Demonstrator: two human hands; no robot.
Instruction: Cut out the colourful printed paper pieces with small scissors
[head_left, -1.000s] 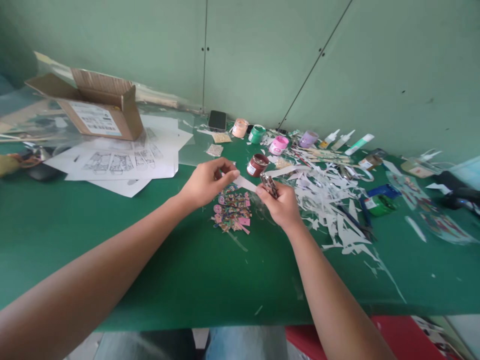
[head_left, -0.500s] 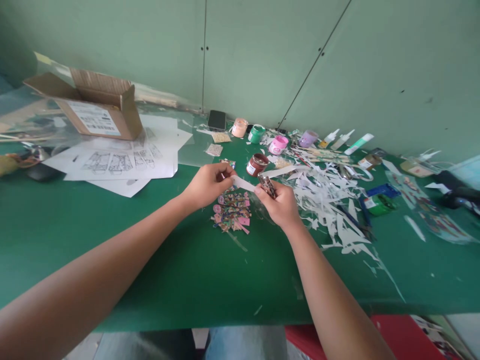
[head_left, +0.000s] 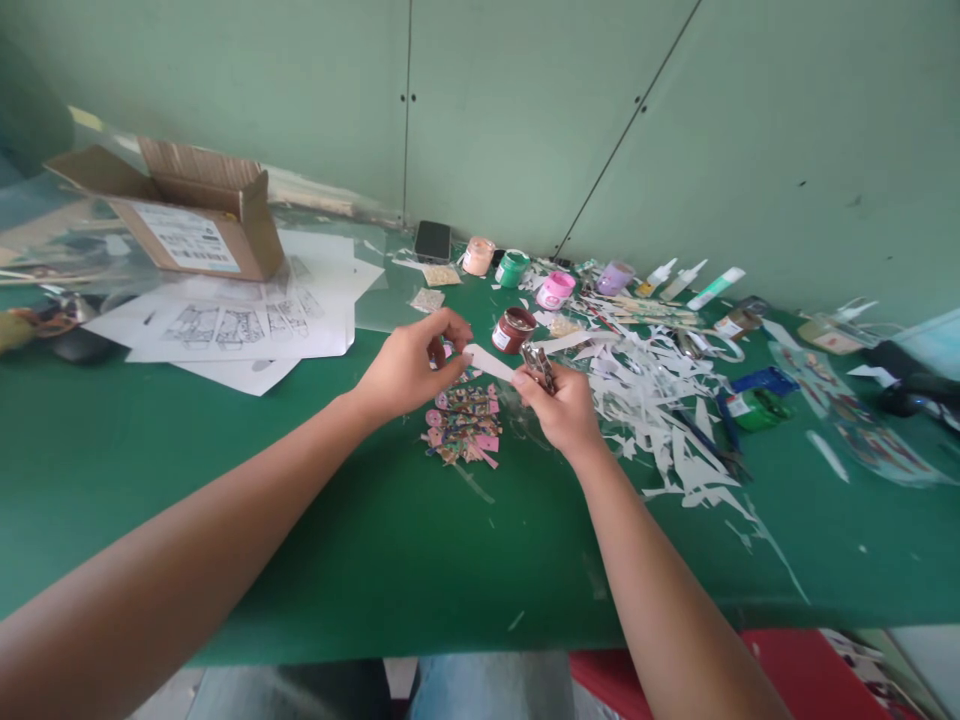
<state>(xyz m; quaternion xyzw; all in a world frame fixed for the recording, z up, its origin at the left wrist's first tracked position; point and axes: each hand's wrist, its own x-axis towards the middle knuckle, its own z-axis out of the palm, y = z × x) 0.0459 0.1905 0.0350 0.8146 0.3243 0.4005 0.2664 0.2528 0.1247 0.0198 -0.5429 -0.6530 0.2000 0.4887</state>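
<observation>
My right hand [head_left: 559,405] is closed on a metal clipper-like tool [head_left: 538,366] and also pinches the right end of a white paper strip [head_left: 491,364]. At the strip's left end is my left hand [head_left: 420,362], its index finger lifted and apart from the thumb, whose tip touches or nearly touches the strip. Below the hands, small colourful patterned pieces with pink parts [head_left: 463,425] lie in a cluster on the green table [head_left: 420,560]. Just behind the strip stands an open jar of dark red paint [head_left: 514,330].
White paper scraps [head_left: 652,400] are heaped at right, beside a green jar [head_left: 757,408]. Pink [head_left: 556,290], green [head_left: 513,268] and peach [head_left: 478,256] paint jars stand behind. Printed sheets [head_left: 240,325] and an open cardboard box [head_left: 202,225] are at left.
The fingers of my left hand have opened from their pinch at the strip's left end, with the index finger raised. My right hand still holds the strip and the tool.
</observation>
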